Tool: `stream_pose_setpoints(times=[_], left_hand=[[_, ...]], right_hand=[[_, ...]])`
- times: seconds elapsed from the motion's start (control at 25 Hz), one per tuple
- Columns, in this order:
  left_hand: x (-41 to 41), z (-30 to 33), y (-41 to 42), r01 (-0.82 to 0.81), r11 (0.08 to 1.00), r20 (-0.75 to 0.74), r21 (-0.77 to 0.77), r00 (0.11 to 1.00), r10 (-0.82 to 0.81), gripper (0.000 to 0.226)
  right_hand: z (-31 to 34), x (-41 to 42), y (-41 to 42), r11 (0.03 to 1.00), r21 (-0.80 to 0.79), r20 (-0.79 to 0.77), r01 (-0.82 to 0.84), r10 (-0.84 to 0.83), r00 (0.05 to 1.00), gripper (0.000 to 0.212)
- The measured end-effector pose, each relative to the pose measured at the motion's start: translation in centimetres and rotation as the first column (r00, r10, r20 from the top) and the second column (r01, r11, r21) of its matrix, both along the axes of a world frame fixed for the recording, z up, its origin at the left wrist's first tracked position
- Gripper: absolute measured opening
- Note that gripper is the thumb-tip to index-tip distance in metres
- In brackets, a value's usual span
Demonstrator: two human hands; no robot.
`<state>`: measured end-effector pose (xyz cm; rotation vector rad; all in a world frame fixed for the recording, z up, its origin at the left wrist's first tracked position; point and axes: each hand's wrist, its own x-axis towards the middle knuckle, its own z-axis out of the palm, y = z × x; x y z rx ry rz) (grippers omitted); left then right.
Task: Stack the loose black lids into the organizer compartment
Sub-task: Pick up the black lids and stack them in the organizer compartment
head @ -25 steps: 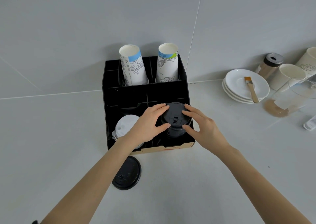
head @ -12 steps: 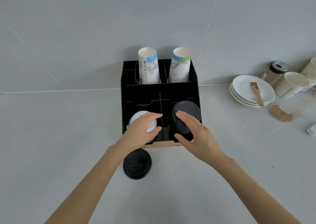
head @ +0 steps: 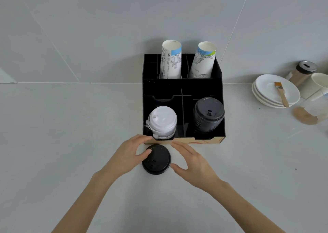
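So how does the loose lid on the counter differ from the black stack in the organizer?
The loose lid is single and lies flat on the counter before the organizer; the black stack holds many lids, standing tall in the front right compartment. Both hands, left and right, flank the loose lid; nothing touches the stack. Both are black.

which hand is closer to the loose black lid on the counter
Left. The left hand has its thumb touching the loose black lid's left rim; the right hand is open just off its right edge, apparently not touching.
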<state>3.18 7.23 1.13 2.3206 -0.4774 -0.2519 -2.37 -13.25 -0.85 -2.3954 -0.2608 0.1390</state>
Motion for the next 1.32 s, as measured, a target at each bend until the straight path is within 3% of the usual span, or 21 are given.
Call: stream_pose_setpoints(times=[0.4, 0.68, 0.96, 1.32], left_hand=[[-1.2, -4.5, 2.0, 0.02, 0.995, -0.183, 0.097, 0.983, -0.001, 0.06], [-1.1, -5.1, 1.5, 0.06, 0.989, -0.18, 0.135, 0.983, -0.036, 0.064], [-2.1, -4.2, 0.7, 0.033, 0.999, -0.188, -0.002, 0.982, -0.033, 0.061], [-3.6, -1.3, -1.6, 0.063, 0.997, -0.07, -0.041, 0.995, -0.066, 0.055]], right_hand=[[-2.7, 0.5, 2.8, 0.999, -0.041, -0.159, 0.013, -0.02, 0.987, 0.065], [-3.3, 0.8, 3.5, 0.999, -0.006, -0.163, 0.047, -0.047, 0.985, 0.065], [-2.6, -0.3, 2.3, 0.997, 0.066, -0.122, 0.043, -0.035, 0.992, 0.063], [1.0, -1.4, -2.1, 0.995, 0.095, -0.062, -0.036, 0.042, 0.997, 0.062]])
